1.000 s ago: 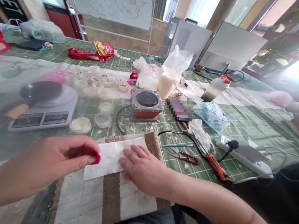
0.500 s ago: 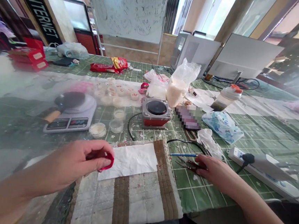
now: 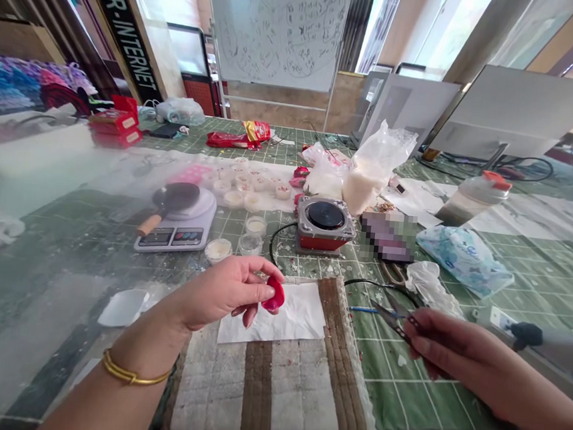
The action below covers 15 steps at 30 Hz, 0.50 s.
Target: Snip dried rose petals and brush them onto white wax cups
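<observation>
Between the thumb and fingers of my left hand (image 3: 232,290) is a red petal (image 3: 274,295), held above a white paper sheet (image 3: 302,317). That sheet lies on a striped quilted mat (image 3: 296,390) at the table's front edge. My right hand (image 3: 446,343) is closed around a pair of thread snips (image 3: 390,318), whose blades point left and stand apart. The snips are off the table, over the green cloth to the right of the mat. A thin blue stick (image 3: 364,309) lies just past the blades.
Beyond the mat stand a small hotplate (image 3: 326,225), a kitchen scale (image 3: 185,229) with a small pan (image 3: 175,196), and several clear cups (image 3: 218,250). A bag of white granules (image 3: 369,182), a shaker bottle (image 3: 476,198), a wipes pack (image 3: 463,260) and a power strip (image 3: 500,321) are to the right.
My right hand has lifted the thread snips off the cloth. My left hand, with the petal, has turned so that the petal's face shows over the sheet. The view has shifted left.
</observation>
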Available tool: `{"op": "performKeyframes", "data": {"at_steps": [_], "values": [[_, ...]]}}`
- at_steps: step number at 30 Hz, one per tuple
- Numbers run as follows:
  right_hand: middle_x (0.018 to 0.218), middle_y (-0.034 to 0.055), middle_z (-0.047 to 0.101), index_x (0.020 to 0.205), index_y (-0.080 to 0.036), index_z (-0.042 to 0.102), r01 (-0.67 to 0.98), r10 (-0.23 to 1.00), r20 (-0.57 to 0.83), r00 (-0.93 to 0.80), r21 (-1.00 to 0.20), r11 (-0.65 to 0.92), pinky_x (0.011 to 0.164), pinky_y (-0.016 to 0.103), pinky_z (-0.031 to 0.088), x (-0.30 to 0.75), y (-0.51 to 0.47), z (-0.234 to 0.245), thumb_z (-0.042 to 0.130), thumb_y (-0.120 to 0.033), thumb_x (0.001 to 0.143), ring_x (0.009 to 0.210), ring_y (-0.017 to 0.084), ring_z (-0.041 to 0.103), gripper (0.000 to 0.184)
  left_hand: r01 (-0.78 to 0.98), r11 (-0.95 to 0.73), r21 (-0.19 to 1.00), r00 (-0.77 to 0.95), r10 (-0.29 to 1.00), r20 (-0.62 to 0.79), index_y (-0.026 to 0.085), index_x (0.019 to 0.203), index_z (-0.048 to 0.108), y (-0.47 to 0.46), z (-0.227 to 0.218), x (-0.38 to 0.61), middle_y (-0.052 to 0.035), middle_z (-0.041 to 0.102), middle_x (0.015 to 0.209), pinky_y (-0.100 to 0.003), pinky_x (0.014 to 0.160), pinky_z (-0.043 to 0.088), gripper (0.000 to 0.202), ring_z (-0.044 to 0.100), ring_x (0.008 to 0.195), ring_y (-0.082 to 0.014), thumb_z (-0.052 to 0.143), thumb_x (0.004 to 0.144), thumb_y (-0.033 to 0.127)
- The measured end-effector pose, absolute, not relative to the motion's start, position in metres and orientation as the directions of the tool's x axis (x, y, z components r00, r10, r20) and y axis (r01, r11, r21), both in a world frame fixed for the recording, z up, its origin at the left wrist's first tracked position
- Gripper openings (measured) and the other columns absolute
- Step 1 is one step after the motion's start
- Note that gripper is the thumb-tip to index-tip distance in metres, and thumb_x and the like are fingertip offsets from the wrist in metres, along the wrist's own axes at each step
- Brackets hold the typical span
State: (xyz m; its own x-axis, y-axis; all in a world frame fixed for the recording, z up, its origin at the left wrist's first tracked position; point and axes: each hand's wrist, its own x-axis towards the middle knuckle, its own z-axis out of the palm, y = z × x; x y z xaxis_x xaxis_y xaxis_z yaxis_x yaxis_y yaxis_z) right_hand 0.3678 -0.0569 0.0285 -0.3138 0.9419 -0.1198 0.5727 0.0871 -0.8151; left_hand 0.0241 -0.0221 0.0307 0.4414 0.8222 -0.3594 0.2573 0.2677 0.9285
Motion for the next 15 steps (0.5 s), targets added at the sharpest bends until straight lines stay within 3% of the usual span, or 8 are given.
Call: {"op": "performKeyframes", "data": {"at_steps": [1,3,6,9,15], "values": [[0.075,0.0044,0.063,0.089,-0.019,0.06,0.46,0.896,-0.194,-0.399,-0.888,0.012,0.051,0.023,0.046,0.354,-0.056,0.03,0.054,-0.037,0.084,0.058,0.012,0.055,0.019,0.237,0.278,0.931,0.444,0.821,-0.358,0.016,0.102,0.054,-0.02,0.03,0.024,-0.0008,0.064,0.071,-0.019,0.044,0.031,0.026,0.051,0.046,-0.0068,0.058,0.079,0.029],[0.084,0.0046,0.062,0.097,-0.021,0.054,0.216,0.871,-0.183,-0.455,-0.972,-0.091,0.052,0.023,0.043,0.32,-0.049,0.029,0.05,-0.037,0.087,0.062,0.011,0.053,0.019,0.204,0.293,0.934,0.448,0.82,-0.356,0.016,0.1,0.053,-0.016,0.029,0.024,-0.0011,0.065,0.072,-0.019,0.044,0.03,0.026,0.052,0.047,-0.0067,0.06,0.077,0.027],[0.065,-0.0041,0.047,0.099,-0.02,0.055,-0.01,0.896,-0.09,-0.435,-0.994,-0.104,0.047,0.021,0.03,0.267,-0.034,0.023,0.059,-0.038,0.082,0.053,0.007,0.039,0.026,0.17,0.31,0.935,0.448,0.821,-0.353,0.015,0.092,0.052,-0.013,0.026,0.025,-0.0031,0.068,0.074,-0.019,0.044,0.03,0.024,0.054,0.048,-0.0074,0.064,0.075,0.027],[0.057,-0.0071,0.034,0.09,-0.016,0.06,0.012,0.931,-0.086,-0.355,-0.996,-0.087,0.046,0.022,0.023,0.228,-0.019,0.015,0.066,-0.044,0.074,0.05,0.006,0.031,0.033,0.116,0.307,0.945,0.446,0.834,-0.326,0.015,0.084,0.052,-0.01,0.017,0.025,-0.0034,0.068,0.073,-0.02,0.044,0.029,0.023,0.054,0.048,-0.0082,0.066,0.073,0.03],[0.051,-0.0085,0.035,0.087,-0.016,0.063,0.092,0.902,-0.236,-0.361,-0.972,-0.217,0.042,0.021,0.019,0.208,-0.005,-0.01,0.065,-0.043,0.074,0.044,0.004,0.025,0.03,0.005,0.281,0.96,0.37,0.891,-0.263,0.014,0.078,0.058,-0.002,-0.008,0.025,-0.0019,0.066,0.072,-0.021,0.052,0.033,0.021,0.053,0.062,-0.0093,0.071,0.07,0.028]]}}
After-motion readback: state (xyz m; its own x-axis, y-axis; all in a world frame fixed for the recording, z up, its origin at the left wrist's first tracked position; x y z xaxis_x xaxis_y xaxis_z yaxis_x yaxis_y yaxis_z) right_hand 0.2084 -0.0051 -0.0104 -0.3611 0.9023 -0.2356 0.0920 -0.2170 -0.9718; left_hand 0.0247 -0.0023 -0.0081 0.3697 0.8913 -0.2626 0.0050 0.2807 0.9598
